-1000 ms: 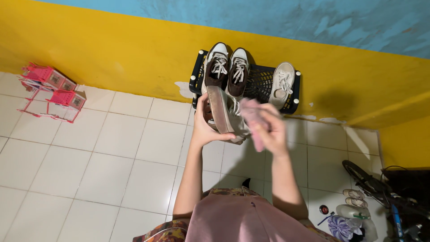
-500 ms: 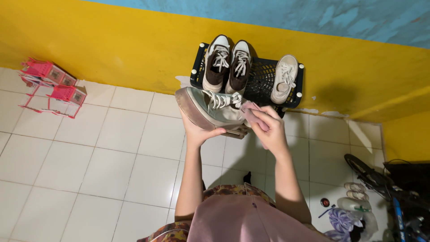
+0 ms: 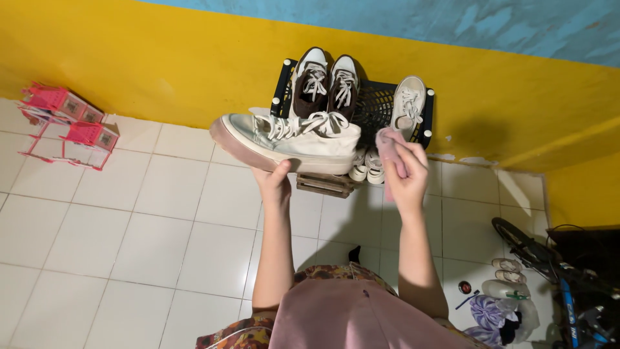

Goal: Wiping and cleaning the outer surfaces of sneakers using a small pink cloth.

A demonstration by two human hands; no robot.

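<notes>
One pale sneaker (image 3: pixel 290 139), laced, sole grimy brown.

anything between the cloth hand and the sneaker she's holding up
Nothing visible. The right hand with the pink cloth sits just off the heel of the sneaker, which the left hand holds from below; open air lies between them.

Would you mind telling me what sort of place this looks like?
Probably a home entryway or utility corner: a black shoe rack against a painted wall, white floor tiles, and a bicycle parked at the right.
</notes>
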